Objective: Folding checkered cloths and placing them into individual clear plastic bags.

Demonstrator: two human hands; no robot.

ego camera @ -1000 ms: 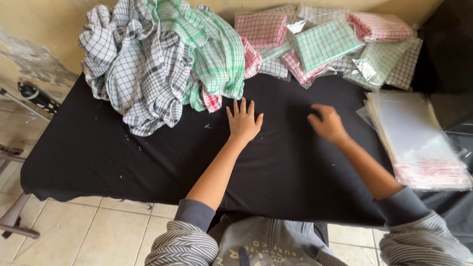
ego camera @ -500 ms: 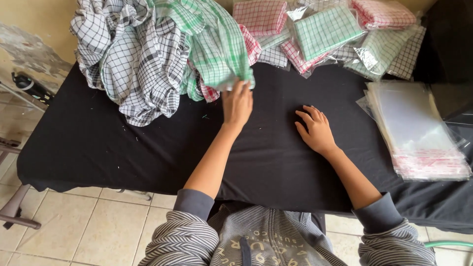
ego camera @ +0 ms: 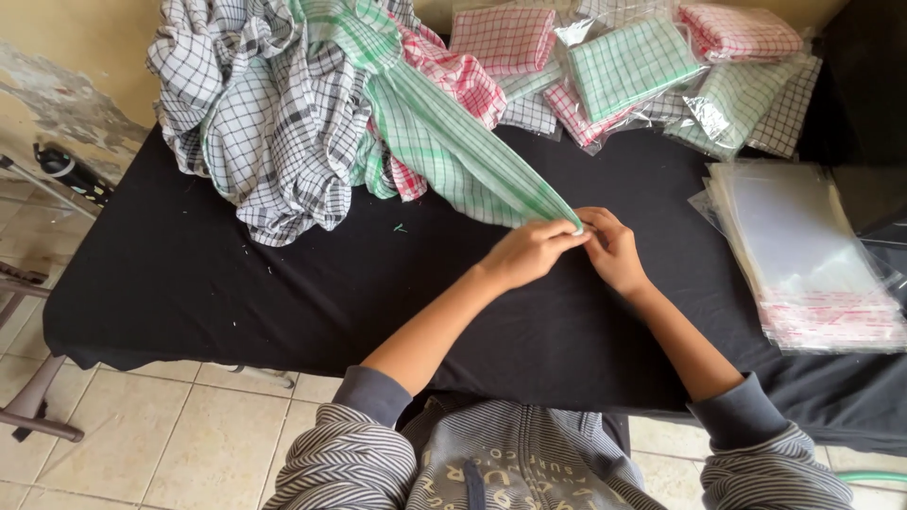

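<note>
Hands moved off bench: left hand [ego camera: 529, 253] & right hand [ego camera: 612, 247] now both pinch corner of green cloth [ego camera: 444, 142], pulled out from pile [ego camera: 274, 104].

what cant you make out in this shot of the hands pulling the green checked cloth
- Head view: the corner of the green-and-white checked cloth, pinched between left hand and right hand; fingers cover it.
- Its far end, buried in the heap of crumpled checked cloths, itself cut by the top edge.
- The stack of clear plastic bags: count unreadable.
</note>
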